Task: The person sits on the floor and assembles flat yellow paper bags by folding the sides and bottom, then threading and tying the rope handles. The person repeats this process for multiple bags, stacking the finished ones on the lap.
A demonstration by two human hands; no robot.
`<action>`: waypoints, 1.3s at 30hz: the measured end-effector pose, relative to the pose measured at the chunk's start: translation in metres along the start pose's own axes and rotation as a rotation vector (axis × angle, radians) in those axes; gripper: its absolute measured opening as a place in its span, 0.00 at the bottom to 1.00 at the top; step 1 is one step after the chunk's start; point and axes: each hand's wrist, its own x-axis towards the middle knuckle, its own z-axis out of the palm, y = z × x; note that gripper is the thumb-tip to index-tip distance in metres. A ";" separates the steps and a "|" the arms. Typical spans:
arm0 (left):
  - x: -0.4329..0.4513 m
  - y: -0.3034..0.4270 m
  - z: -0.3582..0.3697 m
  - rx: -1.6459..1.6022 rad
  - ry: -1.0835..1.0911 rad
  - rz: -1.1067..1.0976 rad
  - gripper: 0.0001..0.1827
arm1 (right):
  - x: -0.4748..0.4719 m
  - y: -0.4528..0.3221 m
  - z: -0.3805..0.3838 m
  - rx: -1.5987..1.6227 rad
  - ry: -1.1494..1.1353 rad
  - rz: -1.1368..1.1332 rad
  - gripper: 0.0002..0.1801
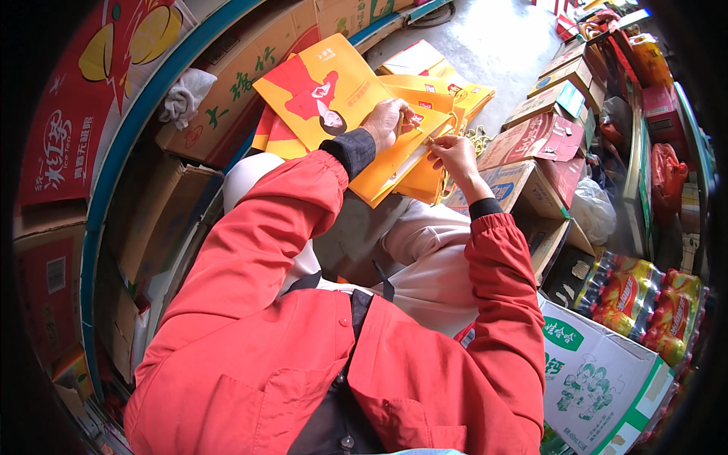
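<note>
An orange paper gift bag (380, 170) lies flat above my knees, and both hands are at its upper edge. My left hand (387, 122) is curled around a twisted gold cord (420, 131) over the bag. Just to the right, my right hand (455, 156) pinches the cord between thumb and fingertips, close to the bag's edge. Its exact end is too small to make out. Beside my left wrist is another orange bag (301, 85) with a printed figure in red. More orange bags (472, 94) are stacked beyond my hands.
A loose bundle of gold cords (478, 141) lies right of my right hand. Cardboard boxes (529, 133) line the right side, with shrink-wrapped bottles (625, 296) and a white carton (597, 369) nearer me. On the left are a blue shelf edge (102, 199) and a grey cloth (187, 96).
</note>
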 end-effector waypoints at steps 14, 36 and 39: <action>-0.006 0.009 0.010 1.030 -0.196 0.688 0.08 | -0.007 -0.004 0.018 -0.621 0.376 -0.333 0.10; -0.015 0.010 0.006 1.547 -0.317 0.850 0.06 | -0.005 -0.004 0.026 -0.301 0.333 -0.273 0.06; -0.019 0.012 0.008 1.486 -0.332 0.827 0.06 | -0.005 -0.003 0.030 -0.357 0.362 -0.255 0.06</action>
